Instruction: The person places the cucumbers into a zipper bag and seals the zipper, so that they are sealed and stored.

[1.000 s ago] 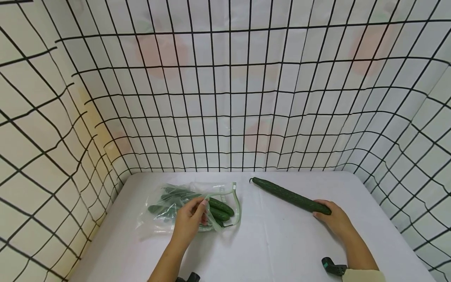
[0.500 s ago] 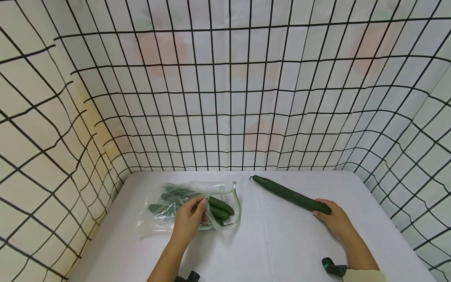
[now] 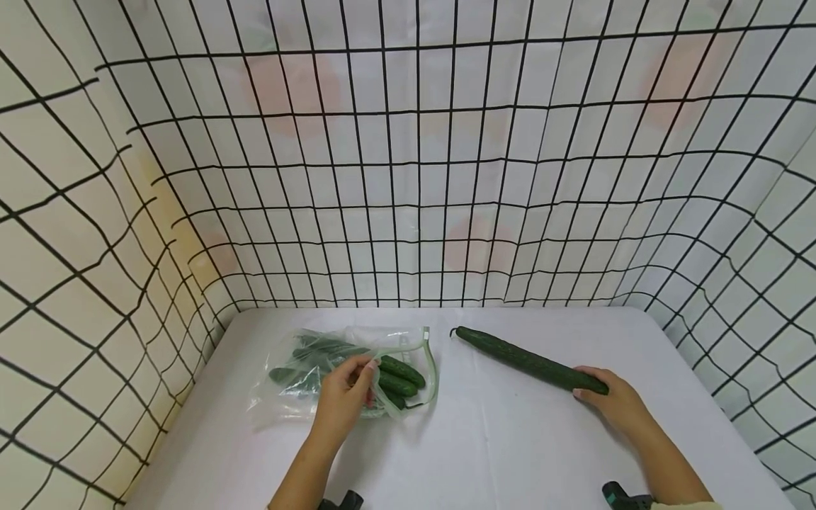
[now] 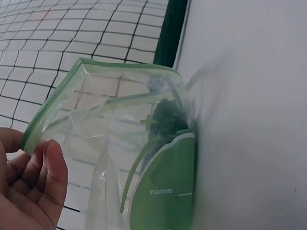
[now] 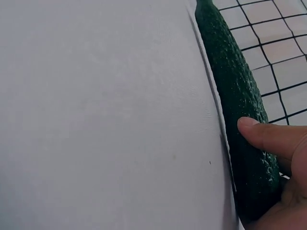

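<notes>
On the left of the table lies a clear zip bag (image 3: 287, 407) with several cucumbers (image 3: 398, 382) inside, its mouth facing right. My left hand (image 3: 344, 393) pinches the bag's green-edged rim; the left wrist view shows the thumb and fingers (image 4: 55, 167) on that rim, which stands lifted and spread apart. A long dark-green cucumber (image 3: 523, 358) lies slantwise on the right, its stem end pointing to the far left. My right hand (image 3: 608, 400) grips the near end of it, with the thumb (image 5: 264, 134) across its top in the right wrist view. My palm is partly hidden there.
The white-covered table (image 3: 484, 439) is bounded at the back and sides by black grid mesh (image 3: 417, 212) against pale cloth. A dark wrist camera (image 3: 621, 496) sits by the right sleeve, another (image 3: 347, 500) by the left wrist.
My right hand and the loose cucumber have shifted slightly to the right and toward me, and the cucumber's stem end is a little nearer. The left hand keeps its hold on the bag.
</notes>
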`<move>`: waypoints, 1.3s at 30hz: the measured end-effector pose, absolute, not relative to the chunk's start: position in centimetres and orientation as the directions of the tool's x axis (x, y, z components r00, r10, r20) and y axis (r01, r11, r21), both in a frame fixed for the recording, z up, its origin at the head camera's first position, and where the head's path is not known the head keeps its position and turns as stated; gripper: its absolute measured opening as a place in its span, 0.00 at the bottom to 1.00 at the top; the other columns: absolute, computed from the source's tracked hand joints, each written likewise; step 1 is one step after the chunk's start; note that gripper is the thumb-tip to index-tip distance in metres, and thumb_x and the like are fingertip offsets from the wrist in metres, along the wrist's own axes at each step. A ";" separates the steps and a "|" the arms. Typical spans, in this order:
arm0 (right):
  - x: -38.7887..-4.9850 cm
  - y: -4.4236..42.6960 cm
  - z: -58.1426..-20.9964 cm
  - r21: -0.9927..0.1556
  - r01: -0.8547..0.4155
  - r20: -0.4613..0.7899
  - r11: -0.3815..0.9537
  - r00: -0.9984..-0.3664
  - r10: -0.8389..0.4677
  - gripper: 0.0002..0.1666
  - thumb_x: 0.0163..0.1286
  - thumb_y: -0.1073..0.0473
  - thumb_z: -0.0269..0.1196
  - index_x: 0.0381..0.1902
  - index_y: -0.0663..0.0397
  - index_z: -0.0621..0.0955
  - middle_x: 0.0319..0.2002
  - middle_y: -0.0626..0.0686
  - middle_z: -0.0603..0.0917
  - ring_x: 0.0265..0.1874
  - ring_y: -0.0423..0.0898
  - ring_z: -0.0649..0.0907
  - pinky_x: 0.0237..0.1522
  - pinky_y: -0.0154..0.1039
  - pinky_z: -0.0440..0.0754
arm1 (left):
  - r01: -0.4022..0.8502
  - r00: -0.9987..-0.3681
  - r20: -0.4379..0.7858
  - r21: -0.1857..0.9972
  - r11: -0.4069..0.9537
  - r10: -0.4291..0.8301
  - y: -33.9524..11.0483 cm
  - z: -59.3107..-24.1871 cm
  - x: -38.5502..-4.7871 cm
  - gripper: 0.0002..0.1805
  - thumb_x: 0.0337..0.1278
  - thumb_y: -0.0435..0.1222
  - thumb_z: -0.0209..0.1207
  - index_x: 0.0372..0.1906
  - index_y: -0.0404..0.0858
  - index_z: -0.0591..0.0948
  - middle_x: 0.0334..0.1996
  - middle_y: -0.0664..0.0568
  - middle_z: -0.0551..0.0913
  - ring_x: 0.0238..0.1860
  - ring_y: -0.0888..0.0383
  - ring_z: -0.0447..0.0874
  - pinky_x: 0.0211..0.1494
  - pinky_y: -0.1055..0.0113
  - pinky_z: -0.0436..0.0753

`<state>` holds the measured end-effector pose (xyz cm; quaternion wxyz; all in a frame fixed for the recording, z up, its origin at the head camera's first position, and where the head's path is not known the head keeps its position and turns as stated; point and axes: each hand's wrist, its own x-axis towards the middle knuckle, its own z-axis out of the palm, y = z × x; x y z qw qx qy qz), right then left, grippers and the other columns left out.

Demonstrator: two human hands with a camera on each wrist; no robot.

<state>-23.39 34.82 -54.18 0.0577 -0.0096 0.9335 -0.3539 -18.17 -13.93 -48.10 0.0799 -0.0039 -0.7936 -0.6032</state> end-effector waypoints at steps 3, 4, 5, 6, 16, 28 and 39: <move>-22.7 35.0 -53.6 -0.685 0.039 -0.132 0.727 -0.989 -0.071 0.40 0.71 0.39 0.64 0.71 0.57 0.71 0.72 0.74 0.65 0.69 0.76 0.64 0.62 0.76 0.67 | 0.081 -0.988 0.114 0.957 0.279 -0.105 -13.6 -47.8 -18.1 0.12 0.73 0.42 0.58 0.50 0.39 0.84 0.26 0.45 0.81 0.23 0.52 0.81 0.29 0.56 0.88; -22.5 35.0 -53.4 -0.691 0.044 -0.142 0.721 -0.987 -0.076 0.41 0.70 0.39 0.65 0.72 0.57 0.70 0.72 0.74 0.65 0.69 0.76 0.64 0.62 0.75 0.67 | 0.075 -0.988 0.110 0.956 0.282 -0.110 -13.5 -47.7 -18.1 0.11 0.73 0.41 0.58 0.50 0.39 0.84 0.26 0.44 0.81 0.23 0.52 0.81 0.29 0.56 0.88; -22.2 35.0 -53.3 -0.694 0.048 -0.151 0.718 -0.985 -0.080 0.42 0.70 0.39 0.65 0.72 0.56 0.70 0.72 0.73 0.66 0.70 0.76 0.64 0.62 0.75 0.67 | 0.068 -0.988 0.105 0.956 0.286 -0.117 -13.3 -47.6 -18.1 0.11 0.73 0.40 0.58 0.50 0.39 0.84 0.26 0.44 0.82 0.23 0.51 0.81 0.29 0.56 0.88; -22.0 35.1 -53.1 -0.700 0.052 -0.160 0.712 -0.983 -0.086 0.42 0.70 0.38 0.65 0.72 0.56 0.70 0.72 0.73 0.65 0.70 0.76 0.64 0.62 0.75 0.67 | 0.059 -0.987 0.099 0.955 0.291 -0.124 -13.2 -47.4 -18.0 0.10 0.73 0.39 0.58 0.50 0.40 0.84 0.26 0.43 0.82 0.24 0.50 0.81 0.29 0.55 0.88; -20.1 34.8 -52.6 -0.761 0.053 -0.201 0.647 -0.967 -0.158 0.39 0.69 0.41 0.66 0.72 0.50 0.71 0.74 0.69 0.66 0.73 0.73 0.62 0.62 0.73 0.68 | 0.049 -0.989 0.085 0.957 0.284 -0.117 -13.3 -48.0 -18.1 0.09 0.72 0.39 0.59 0.49 0.41 0.84 0.26 0.43 0.83 0.23 0.50 0.83 0.28 0.57 0.88; -19.8 32.9 -52.7 -0.757 -0.033 -0.162 0.653 -0.958 -0.236 0.32 0.69 0.41 0.66 0.68 0.39 0.76 0.70 0.57 0.75 0.67 0.55 0.72 0.61 0.56 0.77 | 0.079 -0.990 0.106 0.963 0.256 -0.092 -13.6 -48.2 -18.2 0.14 0.70 0.46 0.61 0.49 0.41 0.85 0.26 0.46 0.83 0.23 0.53 0.84 0.28 0.58 0.88; -19.5 30.1 -52.1 -0.781 -0.046 -0.180 0.623 -0.939 -0.294 0.30 0.67 0.40 0.67 0.65 0.38 0.78 0.69 0.53 0.76 0.70 0.62 0.71 0.63 0.57 0.77 | 0.078 -0.991 0.105 0.957 0.279 -0.084 -13.5 -48.1 -18.1 0.13 0.71 0.45 0.61 0.49 0.42 0.84 0.29 0.46 0.83 0.23 0.53 0.84 0.27 0.59 0.88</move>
